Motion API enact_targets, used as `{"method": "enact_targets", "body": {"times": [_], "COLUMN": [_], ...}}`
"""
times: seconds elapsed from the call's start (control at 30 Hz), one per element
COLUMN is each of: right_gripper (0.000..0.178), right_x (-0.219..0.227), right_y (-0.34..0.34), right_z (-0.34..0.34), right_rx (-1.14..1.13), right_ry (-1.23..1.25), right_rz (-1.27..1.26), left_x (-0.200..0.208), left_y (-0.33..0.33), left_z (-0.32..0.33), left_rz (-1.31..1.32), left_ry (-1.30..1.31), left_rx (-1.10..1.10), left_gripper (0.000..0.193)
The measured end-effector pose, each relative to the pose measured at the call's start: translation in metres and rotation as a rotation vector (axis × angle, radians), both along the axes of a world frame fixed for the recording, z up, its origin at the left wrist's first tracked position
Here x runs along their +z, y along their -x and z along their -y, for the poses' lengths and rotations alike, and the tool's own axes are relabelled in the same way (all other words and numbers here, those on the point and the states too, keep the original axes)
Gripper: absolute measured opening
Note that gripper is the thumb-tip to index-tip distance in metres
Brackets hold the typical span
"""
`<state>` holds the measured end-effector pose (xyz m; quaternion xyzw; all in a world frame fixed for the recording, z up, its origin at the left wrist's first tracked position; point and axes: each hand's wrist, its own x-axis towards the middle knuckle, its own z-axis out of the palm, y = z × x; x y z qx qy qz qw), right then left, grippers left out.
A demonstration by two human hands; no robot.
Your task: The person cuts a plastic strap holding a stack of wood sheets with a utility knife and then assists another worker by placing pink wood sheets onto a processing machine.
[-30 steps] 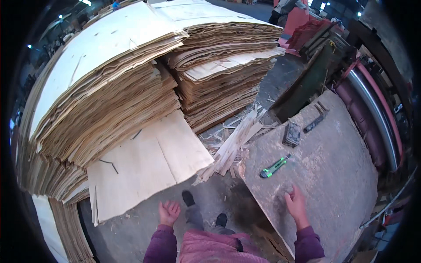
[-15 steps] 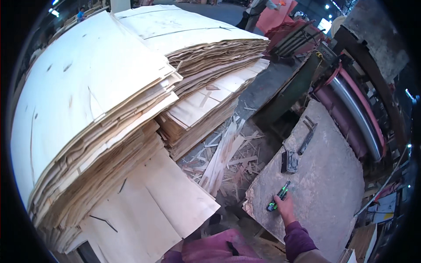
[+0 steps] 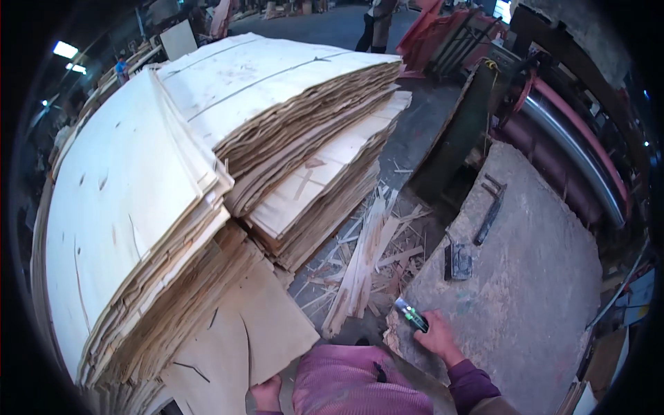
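My right hand [image 3: 438, 337] is closed around a green-and-black utility knife [image 3: 413, 315], its silvery tip pointing up and left. The hand hovers by the left edge of a worn, dusty board [image 3: 526, 277]. At the bottom, my left hand [image 3: 266, 394] pinches the near edge of a pale veneer sheet [image 3: 277, 325], its thumb showing and the other fingers mostly hidden. That sheet juts out from low in the tall veneer stack [image 3: 131, 207] on the left and has a long dark split in it.
On the board rest a small black box-like block [image 3: 458, 261] and a dark bar-shaped tool [image 3: 490, 214]. Veneer scraps [image 3: 366, 256] litter the floor between board and stacks. A second veneer stack [image 3: 311, 104] rises behind. A machine with a shiny roller [image 3: 574, 152] stands at right; a person [image 3: 378, 24] stands far off.
My left hand has come into view at the veneer sheet's edge. The right hand has moved a little left and down, and the knife has swung to point up-left. The view has shifted.
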<state>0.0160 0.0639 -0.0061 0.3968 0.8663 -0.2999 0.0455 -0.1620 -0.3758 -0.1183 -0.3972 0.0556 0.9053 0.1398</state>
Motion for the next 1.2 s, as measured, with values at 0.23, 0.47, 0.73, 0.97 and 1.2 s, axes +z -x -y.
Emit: {"method": "enact_targets", "body": {"times": [0.23, 0.47, 0.73, 0.97, 1.2], "right_gripper": [0.055, 0.052, 0.037, 0.02, 0.044], "right_x": [-0.002, -0.031, 0.005, -0.053, 0.112], "right_y": [0.079, 0.1, 0.172, 0.259, 0.479], "right_z": [-0.035, -0.042, -0.09, -0.266, -0.44], "right_rx": [0.091, 0.116, 0.039, -0.667, -0.392], "right_ry": [0.073, 0.053, 0.541, 0.489, 0.209], "right_rz": [-0.004, 0.196, 0.267, -0.223, -0.984], "left_x": [0.056, 0.101, 0.143, 0.164, 0.168], "left_y": [-0.007, 0.09, 0.193, 0.252, 0.321], "left_z": [0.02, -0.101, -0.246, -0.299, -0.344], "left_rz": [-0.884, -0.466, -0.728, -0.871, -0.894], "left_ry": [2.328, 1.145, 0.777, 0.748, 0.916], "left_rx": [-1.503, -1.054, -1.051, -1.031, -1.082], "left_gripper": [0.048, 0.047, 0.045, 0.044, 0.043]}}
